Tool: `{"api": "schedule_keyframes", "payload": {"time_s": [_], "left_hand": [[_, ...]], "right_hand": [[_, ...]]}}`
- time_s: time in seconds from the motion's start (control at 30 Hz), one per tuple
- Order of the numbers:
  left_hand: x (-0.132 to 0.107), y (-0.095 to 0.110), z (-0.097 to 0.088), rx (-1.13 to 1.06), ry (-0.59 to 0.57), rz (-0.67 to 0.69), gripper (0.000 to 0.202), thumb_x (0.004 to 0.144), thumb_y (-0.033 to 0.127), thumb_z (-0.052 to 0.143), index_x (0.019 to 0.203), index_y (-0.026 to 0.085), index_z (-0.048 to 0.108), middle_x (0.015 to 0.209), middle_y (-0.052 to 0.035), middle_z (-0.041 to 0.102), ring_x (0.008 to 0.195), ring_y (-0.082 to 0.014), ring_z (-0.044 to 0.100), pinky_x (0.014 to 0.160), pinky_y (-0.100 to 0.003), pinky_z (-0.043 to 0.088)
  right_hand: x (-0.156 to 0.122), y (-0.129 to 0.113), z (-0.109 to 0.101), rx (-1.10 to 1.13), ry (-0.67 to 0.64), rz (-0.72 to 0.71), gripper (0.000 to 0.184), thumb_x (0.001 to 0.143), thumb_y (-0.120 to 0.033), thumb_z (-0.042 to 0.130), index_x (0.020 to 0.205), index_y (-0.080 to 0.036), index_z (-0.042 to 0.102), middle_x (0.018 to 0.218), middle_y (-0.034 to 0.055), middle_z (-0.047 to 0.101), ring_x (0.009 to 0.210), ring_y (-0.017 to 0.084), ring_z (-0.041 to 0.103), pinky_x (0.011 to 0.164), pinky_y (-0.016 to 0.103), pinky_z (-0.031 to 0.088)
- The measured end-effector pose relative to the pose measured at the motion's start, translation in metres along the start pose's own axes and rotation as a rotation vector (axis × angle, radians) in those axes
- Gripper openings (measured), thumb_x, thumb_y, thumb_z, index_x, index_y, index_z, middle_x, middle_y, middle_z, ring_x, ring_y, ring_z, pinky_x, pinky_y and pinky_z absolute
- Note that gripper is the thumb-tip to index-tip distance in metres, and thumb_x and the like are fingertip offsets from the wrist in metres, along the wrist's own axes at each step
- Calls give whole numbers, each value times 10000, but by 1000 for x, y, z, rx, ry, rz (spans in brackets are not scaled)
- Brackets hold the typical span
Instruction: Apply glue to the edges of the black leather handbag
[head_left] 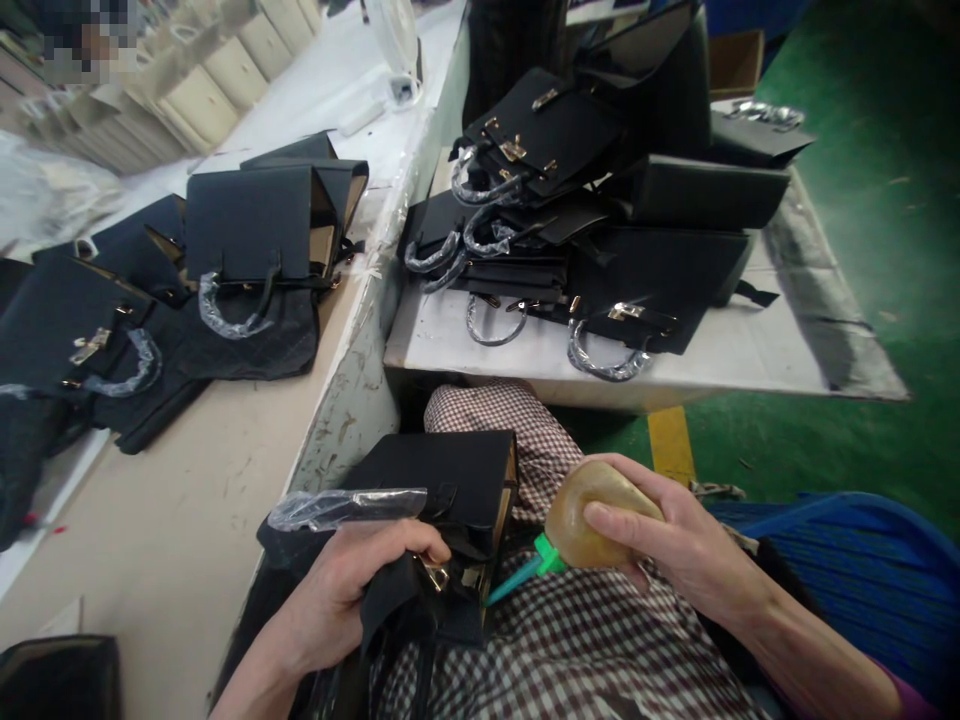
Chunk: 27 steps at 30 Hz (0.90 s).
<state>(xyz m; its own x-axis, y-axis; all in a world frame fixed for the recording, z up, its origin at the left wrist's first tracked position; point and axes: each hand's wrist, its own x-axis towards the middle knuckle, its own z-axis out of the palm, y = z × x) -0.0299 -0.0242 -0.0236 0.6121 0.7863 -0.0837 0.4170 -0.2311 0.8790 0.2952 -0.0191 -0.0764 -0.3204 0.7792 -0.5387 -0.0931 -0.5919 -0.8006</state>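
Note:
A black handbag (450, 480) rests on my lap, its handle wrapped in clear plastic (345, 506). My left hand (352, 590) is closed round a black strap or flap of this bag near a gold clasp. My right hand (667, 540) grips a yellowish squeeze bottle (581, 510) with a green nozzle (525, 572). The nozzle tip points into the bag's side edge, close to my left hand.
Several black handbags lie piled on a low white platform (750, 340) ahead. More black bags (247, 240) lie on the beige worktable (187, 520) at left. Green floor (862, 200) stretches to the right, and a blue object (840, 560) is beside my right arm.

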Motion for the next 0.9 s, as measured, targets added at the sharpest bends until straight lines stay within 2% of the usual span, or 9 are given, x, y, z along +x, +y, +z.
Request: {"api": "schedule_keyframes", "payload": {"time_s": [0.07, 0.2, 0.33, 0.43, 0.53, 0.6, 0.73, 0.8, 0.9], "left_hand": [[0, -1, 0, 6, 21, 19, 138, 1050, 247, 517, 1107, 207, 636, 934, -24, 715, 827, -131, 692, 768, -198, 470], [-1, 0, -1, -8, 30, 12, 287, 1081, 418, 455, 1086, 201, 642, 916, -34, 714, 812, -141, 691, 760, -211, 473], [-2, 2, -1, -21, 36, 10, 278, 1073, 429, 480, 1075, 206, 645, 896, -24, 713, 807, -141, 695, 758, -209, 468], [-3, 1, -1, 6, 46, 16, 302, 1084, 432, 440, 1082, 208, 643, 927, -37, 727, 834, -152, 705, 763, -215, 473], [-5, -2, 0, 37, 56, 23, 298, 1091, 418, 420, 1095, 217, 639, 960, -38, 733, 862, -151, 708, 787, -212, 474], [-6, -3, 0, 52, 62, 21, 267, 1088, 397, 437, 1095, 221, 638, 960, -30, 732, 860, -145, 707, 794, -206, 472], [-5, 0, 0, 64, 69, 22, 256, 1081, 417, 457, 1092, 234, 635, 954, -14, 736, 853, -133, 710, 794, -188, 475], [-3, 1, 0, 70, 78, 40, 269, 1080, 441, 451, 1083, 242, 632, 948, -10, 742, 844, -130, 714, 788, -182, 482], [-3, 1, 1, 86, 88, 34, 248, 1079, 422, 456, 1067, 248, 633, 927, -12, 741, 835, -139, 716, 759, -189, 485]], "right_hand": [[-6, 1, 4, 24, -21, 11, 439, 845, -530, 815, 1064, -191, 641, 800, 14, 655, 511, 92, 499, 372, 161, 420], [-10, 2, 8, 29, 7, 8, 466, 816, -554, 821, 1066, -200, 650, 790, 17, 654, 515, 108, 502, 370, 178, 409], [-2, 2, 1, -161, 181, -51, 482, 805, -569, 799, 1106, -220, 659, 805, 23, 668, 524, 146, 524, 387, 238, 416], [4, 1, -7, -356, 302, -157, 457, 817, -560, 780, 1117, -236, 663, 889, 37, 696, 713, 229, 632, 571, 318, 540], [4, 2, -13, -462, 346, -215, 435, 835, -545, 769, 1134, -248, 662, 960, 37, 713, 884, 275, 663, 772, 376, 570], [1, 4, -13, -445, 331, -210, 441, 840, -545, 773, 1152, -255, 656, 983, 35, 711, 867, 263, 661, 718, 350, 568], [-8, 6, -5, -240, 208, -103, 503, 829, -572, 787, 1188, -254, 634, 917, 29, 681, 630, 184, 588, 433, 258, 472], [-11, 6, -1, -159, 156, -57, 537, 817, -578, 796, 1201, -244, 625, 872, 24, 665, 581, 166, 555, 395, 241, 449], [-9, 7, 0, -121, 147, -53, 550, 813, -581, 796, 1199, -232, 617, 846, 17, 653, 547, 149, 527, 393, 240, 436]]}}
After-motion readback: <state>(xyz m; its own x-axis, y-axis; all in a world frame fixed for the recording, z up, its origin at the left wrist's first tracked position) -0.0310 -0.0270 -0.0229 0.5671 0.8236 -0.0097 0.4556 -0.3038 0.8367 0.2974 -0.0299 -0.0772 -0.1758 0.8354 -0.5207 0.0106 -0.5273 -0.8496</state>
